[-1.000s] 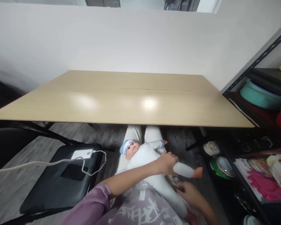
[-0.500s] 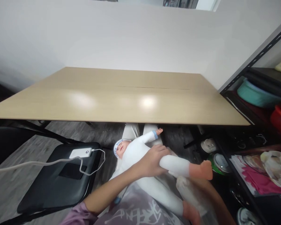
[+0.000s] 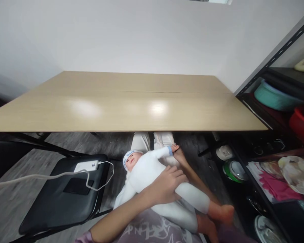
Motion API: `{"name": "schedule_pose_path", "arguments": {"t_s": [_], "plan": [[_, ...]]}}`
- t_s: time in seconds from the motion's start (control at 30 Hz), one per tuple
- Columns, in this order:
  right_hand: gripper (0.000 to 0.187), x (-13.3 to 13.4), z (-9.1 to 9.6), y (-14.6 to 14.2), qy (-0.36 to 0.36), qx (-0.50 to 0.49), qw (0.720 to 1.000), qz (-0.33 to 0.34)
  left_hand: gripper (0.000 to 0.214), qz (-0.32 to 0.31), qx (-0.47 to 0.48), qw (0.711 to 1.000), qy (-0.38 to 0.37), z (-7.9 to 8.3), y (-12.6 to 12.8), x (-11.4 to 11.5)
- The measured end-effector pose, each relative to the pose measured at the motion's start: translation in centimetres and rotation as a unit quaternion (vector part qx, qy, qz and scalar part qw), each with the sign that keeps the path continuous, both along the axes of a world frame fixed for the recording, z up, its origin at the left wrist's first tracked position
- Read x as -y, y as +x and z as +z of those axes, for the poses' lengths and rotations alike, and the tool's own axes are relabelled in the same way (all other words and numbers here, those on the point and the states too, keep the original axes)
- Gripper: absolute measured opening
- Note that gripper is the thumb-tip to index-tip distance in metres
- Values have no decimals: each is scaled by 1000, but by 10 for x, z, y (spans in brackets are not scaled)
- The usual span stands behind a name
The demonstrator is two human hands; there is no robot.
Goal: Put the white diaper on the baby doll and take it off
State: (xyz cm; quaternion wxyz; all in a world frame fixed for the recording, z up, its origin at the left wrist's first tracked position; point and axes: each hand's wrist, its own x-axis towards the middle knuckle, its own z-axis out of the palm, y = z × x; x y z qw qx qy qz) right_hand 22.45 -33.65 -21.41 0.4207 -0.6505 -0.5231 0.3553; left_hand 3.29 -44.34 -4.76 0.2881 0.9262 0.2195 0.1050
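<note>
A baby doll [image 3: 147,168] in a white suit and a blue-and-white cap lies face up on my lap, head toward the table. My left hand [image 3: 167,185] is closed over the doll's hip and upper thigh. My right hand [image 3: 180,157] reaches along the doll's far side and touches its raised wrist at the blue cuff. That hand's fingers are hidden behind the doll's arm. The doll's bare feet [image 3: 223,212] point to the lower right.
A long light wooden table [image 3: 131,108] spans the view, its front edge just above the doll. At left a black chair [image 3: 63,195] carries a white power bank [image 3: 87,166] with a cable. A black shelf [image 3: 273,162] on the right holds bowls, lids and bags.
The doll's lifted leg has come down toward my lap. My right hand moved from beneath the leg up to the doll's wrist. My left hand stayed on the hip.
</note>
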Motion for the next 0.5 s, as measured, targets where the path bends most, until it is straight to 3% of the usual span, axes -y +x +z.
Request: {"name": "schedule_pose_path", "arguments": {"t_s": [0.13, 0.27, 0.4, 0.5], "plan": [[56, 27, -2, 17, 17, 31, 998, -59, 38, -30, -27, 999, 36, -3, -3, 6], [80, 72, 15, 38, 110, 115, 986, -57, 37, -30, -14, 998, 57, -6, -5, 10], [85, 90, 56, 40, 193, 220, 955, 55, 37, -34, -4, 998, 53, -10, -5, 12], [78, 72, 86, 20, 213, 273, 918, 192, 43, -20, -12, 999, 32, -8, -6, 13]]}}
